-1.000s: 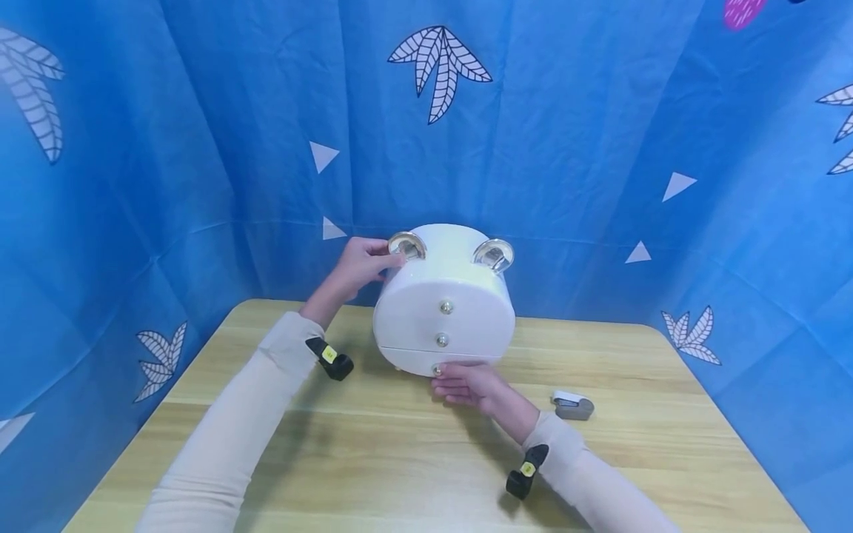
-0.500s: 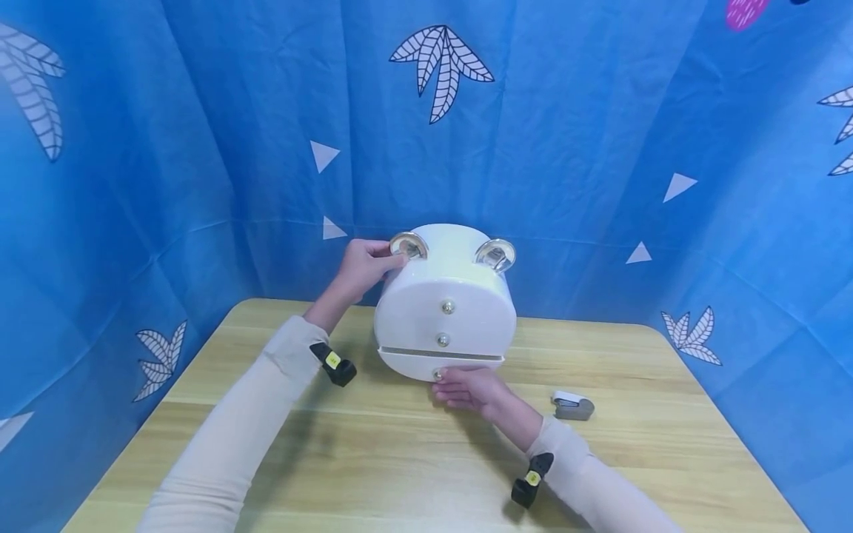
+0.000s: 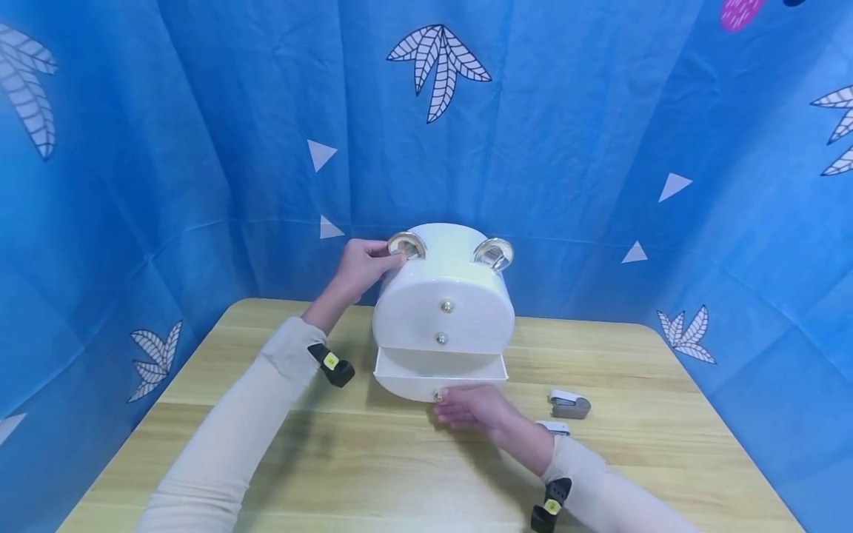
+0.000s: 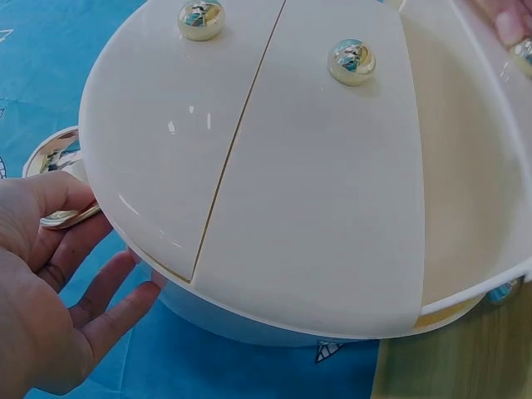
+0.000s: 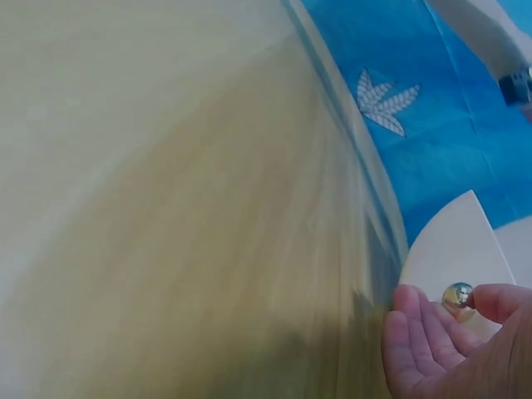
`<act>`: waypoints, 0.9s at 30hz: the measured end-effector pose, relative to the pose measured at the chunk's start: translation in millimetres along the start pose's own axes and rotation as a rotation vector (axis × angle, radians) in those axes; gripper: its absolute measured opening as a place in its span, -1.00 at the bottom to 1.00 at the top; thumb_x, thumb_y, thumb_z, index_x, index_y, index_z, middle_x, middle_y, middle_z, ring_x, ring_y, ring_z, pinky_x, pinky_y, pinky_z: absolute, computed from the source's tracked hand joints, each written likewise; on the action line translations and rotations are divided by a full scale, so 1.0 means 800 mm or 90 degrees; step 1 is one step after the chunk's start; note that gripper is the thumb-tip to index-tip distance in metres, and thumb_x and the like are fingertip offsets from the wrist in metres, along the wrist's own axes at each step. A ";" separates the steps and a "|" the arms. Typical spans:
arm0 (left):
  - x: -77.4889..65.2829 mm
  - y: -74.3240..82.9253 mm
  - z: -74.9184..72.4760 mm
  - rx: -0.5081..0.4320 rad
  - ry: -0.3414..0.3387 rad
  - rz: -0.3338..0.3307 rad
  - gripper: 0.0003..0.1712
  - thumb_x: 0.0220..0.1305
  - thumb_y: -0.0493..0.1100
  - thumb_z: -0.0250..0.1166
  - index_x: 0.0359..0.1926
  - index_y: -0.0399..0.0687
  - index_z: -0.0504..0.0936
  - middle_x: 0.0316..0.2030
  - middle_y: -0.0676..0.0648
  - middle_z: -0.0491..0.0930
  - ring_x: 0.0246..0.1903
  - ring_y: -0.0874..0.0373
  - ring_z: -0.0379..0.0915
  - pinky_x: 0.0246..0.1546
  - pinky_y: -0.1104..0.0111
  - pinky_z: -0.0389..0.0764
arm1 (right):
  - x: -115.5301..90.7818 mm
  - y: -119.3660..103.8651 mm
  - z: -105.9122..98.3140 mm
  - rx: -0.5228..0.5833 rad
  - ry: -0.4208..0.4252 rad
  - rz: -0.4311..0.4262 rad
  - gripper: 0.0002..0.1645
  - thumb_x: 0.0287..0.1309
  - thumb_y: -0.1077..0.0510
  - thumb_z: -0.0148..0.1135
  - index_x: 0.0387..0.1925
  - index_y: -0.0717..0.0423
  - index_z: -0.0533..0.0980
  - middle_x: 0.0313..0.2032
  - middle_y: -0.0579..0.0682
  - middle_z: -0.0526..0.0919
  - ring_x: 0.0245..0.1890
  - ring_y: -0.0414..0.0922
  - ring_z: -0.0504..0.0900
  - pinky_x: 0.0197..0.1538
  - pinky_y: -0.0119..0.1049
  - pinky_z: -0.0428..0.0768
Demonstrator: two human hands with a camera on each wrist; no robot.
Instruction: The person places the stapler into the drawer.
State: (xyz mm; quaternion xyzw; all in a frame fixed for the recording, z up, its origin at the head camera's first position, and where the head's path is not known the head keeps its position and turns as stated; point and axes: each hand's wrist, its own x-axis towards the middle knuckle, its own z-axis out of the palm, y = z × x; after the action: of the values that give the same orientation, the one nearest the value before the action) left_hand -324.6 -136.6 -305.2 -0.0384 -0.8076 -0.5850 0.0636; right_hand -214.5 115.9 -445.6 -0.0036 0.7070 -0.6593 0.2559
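Observation:
A white rounded storage box point(image 3: 409, 311) with two shiny gold ears stands at the back of the table. My left hand point(image 3: 363, 268) pinches its left gold ear point(image 3: 408, 246) between thumb and fingers; in the left wrist view other fingertips touch the box's side. The bottom drawer point(image 3: 400, 385) is pulled out, its pale inside showing. With thumb and fingers, my right hand point(image 3: 476, 411) pinches the small gold knob point(image 5: 458, 296) on that drawer's front. Two more gold knobs, the upper point(image 3: 447, 306) and the middle point(image 3: 441, 339), sit above on the box's front.
A grey and white stapler point(image 3: 569, 405) lies on the wooden table point(image 3: 373, 474) to the right of the box. Another white-topped thing point(image 3: 554, 427) shows partly behind my right wrist. A blue curtain point(image 3: 566, 148) hangs behind and at both sides.
The bottom drawer has slid out towards me, from shut to well open, as my right hand draws the knob forward. My left hand stays on the ear. A second white-topped thing has come into view.

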 end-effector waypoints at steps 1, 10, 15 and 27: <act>0.000 0.001 0.001 0.002 -0.002 0.000 -0.66 0.30 -0.10 0.39 0.01 -0.20 0.76 -0.10 -0.24 0.72 -0.15 -0.03 0.51 -0.40 0.46 0.55 | -0.005 0.001 0.000 -0.001 -0.002 0.001 -0.58 0.30 0.07 0.33 0.03 0.32 0.61 -0.14 0.21 0.79 -0.17 -0.02 0.81 0.07 -0.13 0.73; -0.003 0.004 -0.006 0.005 -0.022 -0.015 -0.61 0.33 -0.12 0.38 0.10 -0.21 0.71 0.06 -0.25 0.69 0.01 -0.04 0.55 0.06 0.02 0.69 | -0.044 0.019 0.011 -0.032 -0.022 -0.014 -0.52 0.26 0.00 0.36 0.01 0.33 0.63 -0.11 0.24 0.78 -0.14 0.03 0.80 0.04 -0.13 0.74; -0.002 0.004 -0.007 0.005 -0.038 -0.017 -0.57 0.35 -0.10 0.36 0.16 -0.21 0.68 0.15 -0.25 0.65 0.13 -0.11 0.54 0.20 -0.08 0.61 | -0.065 0.028 0.022 -0.054 -0.017 -0.024 -0.49 0.29 -0.04 0.34 0.01 0.34 0.63 -0.10 0.25 0.78 -0.13 0.06 0.80 0.01 -0.11 0.75; 0.000 0.007 -0.004 0.016 -0.026 -0.020 -0.60 0.33 -0.13 0.36 0.11 -0.24 0.71 0.09 -0.27 0.67 0.06 -0.06 0.53 0.15 -0.05 0.65 | -0.086 0.029 0.042 -0.046 0.007 -0.037 -0.52 0.32 -0.03 0.31 -0.01 0.32 0.65 -0.10 0.22 0.78 -0.18 0.01 0.80 -0.04 -0.16 0.76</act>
State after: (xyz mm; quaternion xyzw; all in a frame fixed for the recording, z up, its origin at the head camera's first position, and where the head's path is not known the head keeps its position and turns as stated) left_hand -323.8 -137.8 -299.2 -0.0367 -0.8165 -0.5748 0.0386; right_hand -135.0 111.0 -442.6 -0.0302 0.7311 -0.6407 0.2325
